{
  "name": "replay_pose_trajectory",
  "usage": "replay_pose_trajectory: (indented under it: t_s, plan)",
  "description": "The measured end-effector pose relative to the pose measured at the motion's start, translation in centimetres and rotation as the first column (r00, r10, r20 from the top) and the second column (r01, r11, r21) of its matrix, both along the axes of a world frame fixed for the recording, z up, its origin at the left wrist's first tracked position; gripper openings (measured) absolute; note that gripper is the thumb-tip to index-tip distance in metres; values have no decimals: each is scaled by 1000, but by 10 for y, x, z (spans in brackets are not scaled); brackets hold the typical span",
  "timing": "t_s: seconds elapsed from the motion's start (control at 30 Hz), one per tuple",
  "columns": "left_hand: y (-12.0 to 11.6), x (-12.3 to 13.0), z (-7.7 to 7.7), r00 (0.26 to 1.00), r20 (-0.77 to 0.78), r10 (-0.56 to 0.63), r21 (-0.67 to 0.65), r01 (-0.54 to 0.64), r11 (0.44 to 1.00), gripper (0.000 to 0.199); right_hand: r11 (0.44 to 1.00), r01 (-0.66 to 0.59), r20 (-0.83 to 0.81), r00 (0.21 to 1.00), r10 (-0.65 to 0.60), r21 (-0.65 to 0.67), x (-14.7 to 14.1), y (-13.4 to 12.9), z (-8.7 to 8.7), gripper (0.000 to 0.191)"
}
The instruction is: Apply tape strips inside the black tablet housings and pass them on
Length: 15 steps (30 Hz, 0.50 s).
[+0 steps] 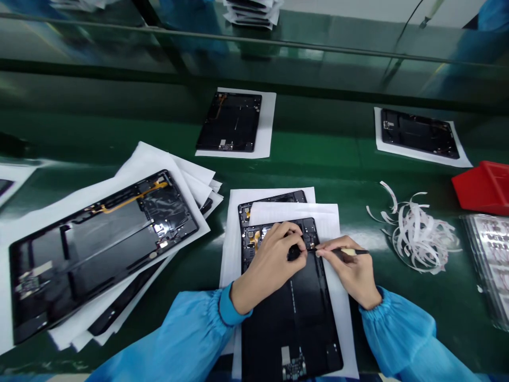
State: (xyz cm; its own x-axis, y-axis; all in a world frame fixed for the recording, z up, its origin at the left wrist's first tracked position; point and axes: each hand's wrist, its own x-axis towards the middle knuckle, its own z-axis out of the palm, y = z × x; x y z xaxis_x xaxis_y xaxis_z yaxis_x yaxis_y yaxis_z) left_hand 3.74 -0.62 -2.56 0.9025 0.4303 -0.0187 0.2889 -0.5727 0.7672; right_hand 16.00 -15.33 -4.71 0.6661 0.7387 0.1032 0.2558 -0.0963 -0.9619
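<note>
An opened black tablet housing lies on white paper directly before me, with a second housing partly covered beneath it. My left hand rests over the upper part of the top housing, its fingers curled around a small black object that I cannot identify. At the right edge of that housing, my right hand is closed on a thin dark tool, whose tip points left toward the housing's upper right corner.
Stacked housings on paper spread at left. Two more housings lie behind, one at centre, one at right. White strips are heaped at right, near a red bin and a clear tray.
</note>
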Motion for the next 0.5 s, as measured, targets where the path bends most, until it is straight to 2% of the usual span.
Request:
replay_pose_trajectory:
  t_s: [0.17,0.5]
  plan:
    - [1,1,0,1000,-6,-2,-17,2,1000,11,1000,26,31,999,-26,-15,4,-5,-1,15]
    - [0,0,-2,1000,2,8,-73,-8,997,13,995,99,-81,992,-96,31,4,-7,-3,20]
